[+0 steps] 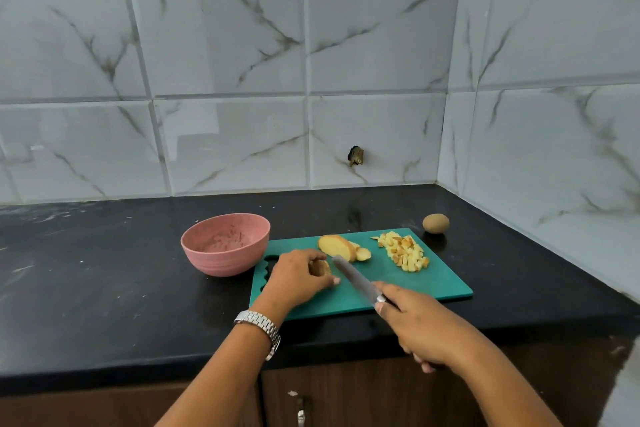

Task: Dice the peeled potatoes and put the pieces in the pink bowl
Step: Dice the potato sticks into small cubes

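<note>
On the green plastic cutting board (433,284), your left hand (298,276) pinches a potato piece (319,267) steady while your right hand (420,326) grips the steel knife (356,279) for dicing.

two hands at work on a potato at a green cutting board (434,286)

the left hand (298,276), a metal watch (260,326) on its wrist, curls over a potato piece (320,267) on the board. the right hand (420,326) grips a knife (356,279) whose blade slants toward that piece. behind them lie a sliced potato half (339,246) and, further right, a pile of diced pieces (405,252). the pink bowl (225,244) stands just beside the board's left end on the black counter (104,288). a whole brown potato (435,223) sits off the board's far right corner.
</note>
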